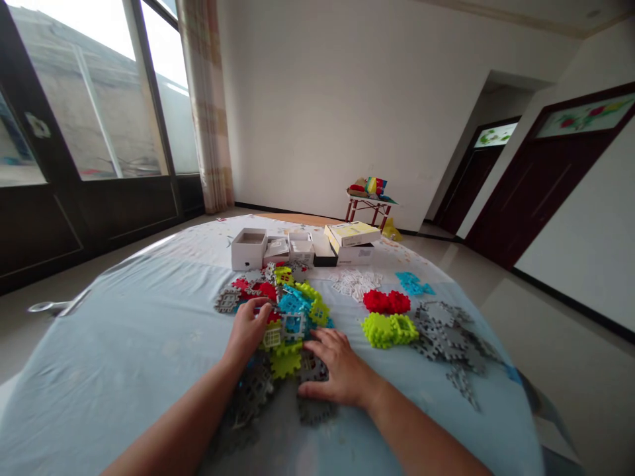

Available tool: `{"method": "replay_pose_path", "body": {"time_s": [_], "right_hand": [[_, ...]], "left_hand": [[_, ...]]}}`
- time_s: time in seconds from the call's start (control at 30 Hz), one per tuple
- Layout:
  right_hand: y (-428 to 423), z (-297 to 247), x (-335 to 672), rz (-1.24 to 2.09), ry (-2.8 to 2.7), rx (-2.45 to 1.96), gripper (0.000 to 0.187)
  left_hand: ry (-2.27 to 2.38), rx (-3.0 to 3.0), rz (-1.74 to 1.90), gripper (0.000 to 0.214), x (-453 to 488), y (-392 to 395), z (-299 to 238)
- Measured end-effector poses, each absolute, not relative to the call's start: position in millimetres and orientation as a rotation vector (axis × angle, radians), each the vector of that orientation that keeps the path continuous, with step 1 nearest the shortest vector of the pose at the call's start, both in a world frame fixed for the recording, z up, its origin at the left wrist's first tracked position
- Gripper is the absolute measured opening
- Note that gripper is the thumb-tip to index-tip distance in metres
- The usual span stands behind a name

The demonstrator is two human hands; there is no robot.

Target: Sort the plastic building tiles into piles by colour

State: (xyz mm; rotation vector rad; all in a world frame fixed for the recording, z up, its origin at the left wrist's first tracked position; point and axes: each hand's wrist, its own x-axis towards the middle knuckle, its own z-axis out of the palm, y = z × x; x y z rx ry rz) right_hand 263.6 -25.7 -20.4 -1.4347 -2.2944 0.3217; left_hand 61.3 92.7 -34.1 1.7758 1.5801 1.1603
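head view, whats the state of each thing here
left hand, curled on the coloured plastic block pile
right hand, spread flat beside grey plastic blocks
white cardboard box, open
yellow-topped box, closed
red plastic blocks, lying on the bedspread
dark wooden door, shut
curtain, drawn aside

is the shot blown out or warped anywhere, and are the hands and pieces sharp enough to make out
In the head view, the window is blown out to near white, the light blue cloth bows into a curve from wide-angle distortion, and the left hand, right hand and plastic interlocking pieces show no strong blur.
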Motion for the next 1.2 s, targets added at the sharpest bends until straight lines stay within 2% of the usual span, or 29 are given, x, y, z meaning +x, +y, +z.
{"method": "replay_pose_path", "body": {"time_s": [0.17, 0.33, 0.4, 0.5, 0.6, 0.67, 0.8, 1.03, 1.2], "right_hand": [[-26, -20, 274, 0.331, -2.142, -1.366, 0.056], [-21, -25, 277, 0.214, -1.956, -1.386, 0.038], [-18, -30, 276, 0.171, -1.927, -1.409, 0.038], [-14, -40, 276, 0.158, -1.932, -1.473, 0.051], [-14, -45, 275, 0.210, -1.974, -1.521, 0.061], [-16, -43, 274, 0.251, -2.005, -1.520, 0.062], [-22, -34, 274, 0.296, -2.041, -1.464, 0.057], [-10, -13, 283, 0.114, -1.888, -1.335, 0.022], [28, -6, 298, 0.014, -1.843, -1.425, 0.025]], "left_hand": [[1.528, 1.847, 1.087, 0.047, 57, 86, -21], [1.745, 1.861, 1.085, 0.050, 19, 107, -12], [1.844, 1.856, 1.042, 0.051, 7, 119, -15], [1.939, 1.853, 0.962, 0.057, 1, 133, -22], [1.949, 1.876, 0.901, 0.062, 5, 142, -28], [1.909, 1.912, 0.883, 0.060, 10, 144, -28], [1.720, 1.994, 0.876, 0.050, 18, 139, -22], [1.661, 1.781, 1.048, 0.056, 8, 126, -22], [1.669, 1.635, 1.160, 0.049, -3, 126, -31]]}}
